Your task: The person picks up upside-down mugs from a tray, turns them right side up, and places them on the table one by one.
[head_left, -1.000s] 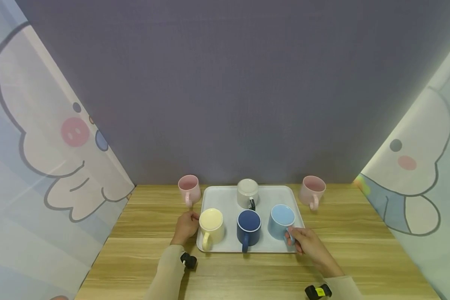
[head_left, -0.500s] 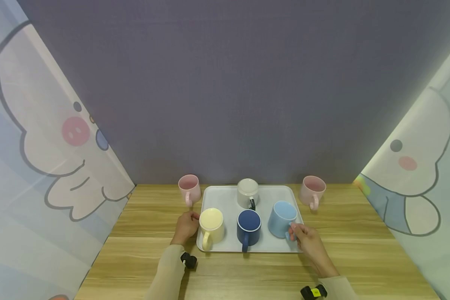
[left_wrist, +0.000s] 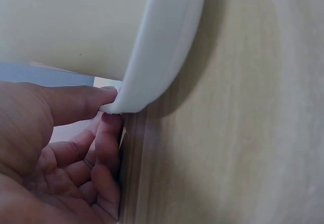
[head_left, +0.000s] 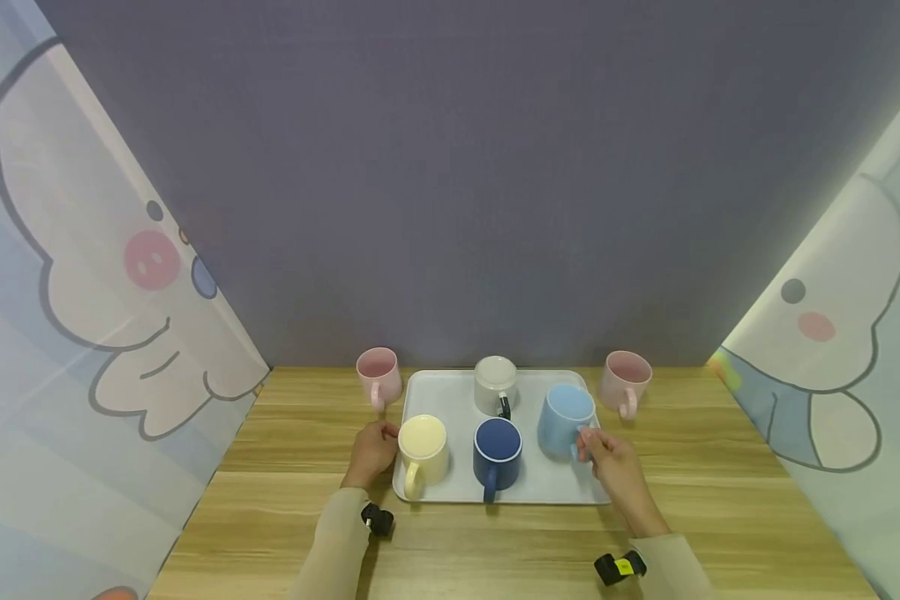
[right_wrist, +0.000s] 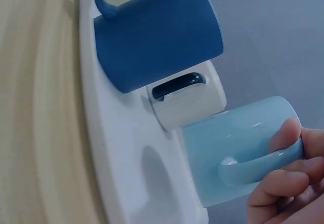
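Note:
My right hand [head_left: 617, 471] grips the handle of a light blue mug [right_wrist: 230, 150] between thumb and curled fingers. The mug is upright over the right part of the white tray [head_left: 450, 400], and its shadow falls on the tray floor in the right wrist view. At the tray's left side, my left hand [head_left: 373, 454] pinches the rim, thumb on top and a finger below in the left wrist view. Beside that hand stands a yellow mug [head_left: 423, 454] on the tray. A dark blue mug [head_left: 497, 458] occupies the front middle, handle toward me.
Behind the dark blue mug, a white mug [head_left: 493, 387] with a black handle sits on the tray. Pink mugs stand on the wooden table [head_left: 495, 550] beyond the tray's sides, one at left [head_left: 378, 379], one at right [head_left: 624, 382]. A grey wall [head_left: 450, 208] rises behind.
My right hand has raised the light blue mug and carried it away from me, toward the back of the tray. The left hand has stayed at the tray's rim.

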`<move>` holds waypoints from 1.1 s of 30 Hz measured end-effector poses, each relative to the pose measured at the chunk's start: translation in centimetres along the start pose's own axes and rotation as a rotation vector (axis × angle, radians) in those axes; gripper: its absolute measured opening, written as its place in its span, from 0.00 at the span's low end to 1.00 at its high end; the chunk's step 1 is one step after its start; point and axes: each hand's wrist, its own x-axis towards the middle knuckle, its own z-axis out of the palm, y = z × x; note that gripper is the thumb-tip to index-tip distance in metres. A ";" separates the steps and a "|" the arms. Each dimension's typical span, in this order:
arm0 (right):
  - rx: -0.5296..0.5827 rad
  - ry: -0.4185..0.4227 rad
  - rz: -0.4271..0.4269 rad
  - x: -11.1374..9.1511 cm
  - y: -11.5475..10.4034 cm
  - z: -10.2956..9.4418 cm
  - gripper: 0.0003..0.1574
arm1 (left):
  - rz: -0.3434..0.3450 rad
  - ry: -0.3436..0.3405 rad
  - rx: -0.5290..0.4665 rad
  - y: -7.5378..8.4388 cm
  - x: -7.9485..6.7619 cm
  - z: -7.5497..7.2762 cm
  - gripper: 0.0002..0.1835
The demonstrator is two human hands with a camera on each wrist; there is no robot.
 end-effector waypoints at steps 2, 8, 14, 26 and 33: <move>-0.007 0.008 -0.006 0.2 -0.4 0.1 0.27 | -0.002 -0.003 0.001 0.0 0.0 0.0 0.07; 0.013 0.027 -0.017 0.8 -1.5 0.2 0.25 | -0.005 -0.002 0.005 0.0 0.0 0.0 0.07; 0.049 0.037 -0.059 1.1 -2.4 0.2 0.25 | -0.008 0.001 -0.002 -0.1 0.0 0.0 0.07; 0.096 0.082 -0.092 1.4 -4.2 0.4 0.24 | -0.022 0.000 -0.019 0.0 0.0 0.0 0.07; 0.132 0.082 -0.093 1.5 -4.8 0.4 0.22 | -0.014 0.002 -0.009 0.0 0.0 0.0 0.07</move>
